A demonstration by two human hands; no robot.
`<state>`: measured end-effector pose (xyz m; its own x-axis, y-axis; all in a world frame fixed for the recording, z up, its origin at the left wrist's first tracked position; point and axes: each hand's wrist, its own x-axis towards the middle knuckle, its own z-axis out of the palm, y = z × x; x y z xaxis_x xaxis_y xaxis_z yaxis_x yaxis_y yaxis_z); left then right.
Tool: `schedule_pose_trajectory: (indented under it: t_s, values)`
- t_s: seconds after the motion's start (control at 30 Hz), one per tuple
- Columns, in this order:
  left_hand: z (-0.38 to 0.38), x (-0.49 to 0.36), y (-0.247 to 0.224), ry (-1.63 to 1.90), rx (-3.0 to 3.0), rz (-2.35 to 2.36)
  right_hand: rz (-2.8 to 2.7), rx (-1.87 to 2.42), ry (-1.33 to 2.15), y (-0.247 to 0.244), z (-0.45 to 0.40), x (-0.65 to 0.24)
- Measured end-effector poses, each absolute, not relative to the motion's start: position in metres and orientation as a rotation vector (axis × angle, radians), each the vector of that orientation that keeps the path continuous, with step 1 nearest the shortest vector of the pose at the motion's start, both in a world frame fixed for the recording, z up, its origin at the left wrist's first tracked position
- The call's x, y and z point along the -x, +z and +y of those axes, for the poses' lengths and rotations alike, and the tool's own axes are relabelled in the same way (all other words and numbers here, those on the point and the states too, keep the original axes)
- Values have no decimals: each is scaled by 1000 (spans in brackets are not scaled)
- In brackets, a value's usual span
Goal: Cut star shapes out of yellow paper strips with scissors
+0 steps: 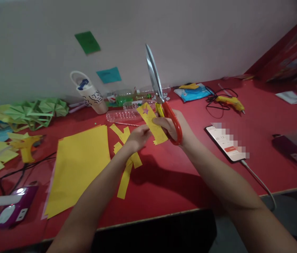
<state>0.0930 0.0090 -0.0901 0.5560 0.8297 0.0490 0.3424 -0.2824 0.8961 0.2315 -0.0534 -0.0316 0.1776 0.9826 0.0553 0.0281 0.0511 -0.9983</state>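
Observation:
My right hand (171, 125) is closed around a pair of scissors (154, 73) with red and yellow handles. The blades point up, nearly together. Its fingers also press on a small piece of yellow paper (157, 133) that has a star drawn near its top. At the left edge of that piece is my left hand (138, 137), its fingers curled in and pinching; the fingertips are partly hidden. Beneath my left hand lie several cut yellow paper strips (125, 181). A stack of yellow sheets (81, 168) rests left of them on the red table (174, 196).
Plastic bottles (116, 115) and a white tumbler (92, 96) stand or lie along the wall. Yellow glue guns sit at the left (27, 149) and back right (230, 102), with loose cables. A phone (224, 144) on a charging cable lies right of my arm. Folded green paper (40, 110) is back left.

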Motion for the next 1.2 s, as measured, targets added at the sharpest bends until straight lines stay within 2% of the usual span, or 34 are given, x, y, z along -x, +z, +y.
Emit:
schedule_pose_trajectory:
  t_s: [0.13,0.27,0.43,0.73,1.2]
  values:
    - [-1,-77,-55,737,-1470,722,-1056,1283,1018,-31,-49,-223]
    - [-12,-69,-34,841,-1506,818,-1042,1199,1001,-37,-47,-212]
    - [-9,-59,-32,928,-1550,873,-1095,1094,1037,-47,-49,-204]
    - [-10,-61,-34,850,-1478,835,-1159,1232,1019,-47,-61,-206]
    - [-1,-29,-14,1323,-1212,843,-1717,1365,1210,-45,-65,-215]
